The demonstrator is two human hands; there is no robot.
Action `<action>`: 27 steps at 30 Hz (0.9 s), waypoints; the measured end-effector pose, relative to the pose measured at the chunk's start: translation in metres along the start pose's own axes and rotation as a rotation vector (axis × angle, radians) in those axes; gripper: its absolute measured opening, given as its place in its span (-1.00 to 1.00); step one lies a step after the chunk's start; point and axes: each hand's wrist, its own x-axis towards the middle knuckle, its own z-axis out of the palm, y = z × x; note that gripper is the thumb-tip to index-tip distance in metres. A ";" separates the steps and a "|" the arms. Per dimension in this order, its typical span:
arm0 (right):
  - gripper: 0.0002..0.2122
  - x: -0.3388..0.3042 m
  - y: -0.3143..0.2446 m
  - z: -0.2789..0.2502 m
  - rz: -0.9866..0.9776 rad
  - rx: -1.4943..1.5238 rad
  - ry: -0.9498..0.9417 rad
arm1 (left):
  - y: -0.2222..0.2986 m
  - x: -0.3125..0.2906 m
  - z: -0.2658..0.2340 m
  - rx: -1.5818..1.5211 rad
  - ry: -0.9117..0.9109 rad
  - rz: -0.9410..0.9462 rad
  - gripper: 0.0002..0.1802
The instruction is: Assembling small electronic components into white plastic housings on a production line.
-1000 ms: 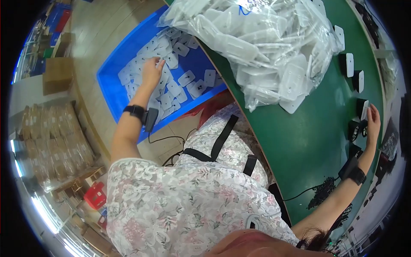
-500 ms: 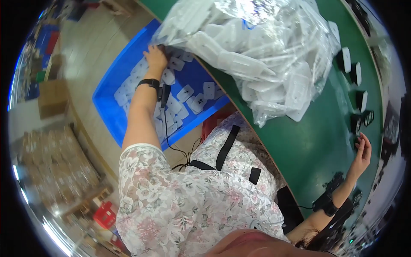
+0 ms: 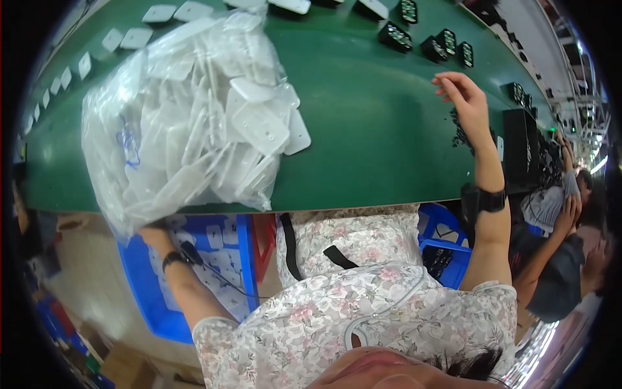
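Note:
My left hand (image 3: 154, 235) reaches down at the blue bin (image 3: 249, 259), and its fingers are hidden behind the plastic bag's lower edge. Flat white plastic covers (image 3: 214, 238) lie in that bin. Above it on the green table (image 3: 363, 142) slumps a large clear bag (image 3: 181, 117) stuffed with more white covers. My right hand (image 3: 465, 100) hovers over the table's right part, fingers loosely bent and slightly apart, with nothing visible in them. Nearest to it are black housings with circuit boards inside (image 3: 434, 48), and small black parts (image 3: 459, 126) lie by its wrist.
White covers (image 3: 136, 39) are spaced along the table's far left edge. At the right stands a black box (image 3: 520, 149) beside a heap of black parts. Other people's arms (image 3: 551, 253) are beyond it. A blue stool (image 3: 453, 246) is below the table edge.
The view has turned toward the right, so the bag now appears farther left. My right hand is lifted away from the black housings; my left hand stays at the bin, now partly covered by the bag.

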 end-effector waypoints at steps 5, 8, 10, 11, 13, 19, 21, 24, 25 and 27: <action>-0.70 0.052 0.011 0.023 -0.290 -0.338 0.086 | -0.049 0.006 0.009 -0.076 0.138 0.011 -0.59; -0.55 0.081 0.010 0.041 -0.611 -0.793 0.254 | -0.023 0.009 -0.009 -0.073 0.053 -0.078 -0.55; -0.51 0.101 0.021 0.046 -0.558 -0.848 0.193 | -0.015 0.003 -0.016 -0.097 0.072 -0.033 -0.50; -0.48 0.107 0.023 0.052 -0.511 -0.895 0.111 | -0.020 0.001 -0.021 -0.110 0.080 -0.002 -0.45; -0.43 0.112 0.013 0.061 -0.418 -0.958 0.046 | -0.053 -0.001 -0.024 -0.142 0.133 0.066 -0.38; -0.55 0.081 0.003 0.039 -0.448 -0.703 0.199 | -0.031 -0.008 -0.123 -0.543 0.424 0.068 -0.40; -0.60 0.063 -0.004 0.032 -0.205 -0.202 0.068 | 0.007 -0.011 -0.199 -0.541 0.575 0.141 -0.45; -0.62 0.036 -0.019 0.027 -0.062 0.014 -0.028 | 0.118 -0.026 -0.310 -0.626 0.599 0.377 -0.48; -0.62 0.029 -0.017 0.025 0.005 0.136 -0.066 | 0.153 -0.027 -0.330 -0.674 0.576 0.520 -0.49; -0.62 0.018 -0.010 0.026 0.018 0.144 -0.070 | 0.219 -0.030 -0.353 -0.633 0.444 0.828 -0.45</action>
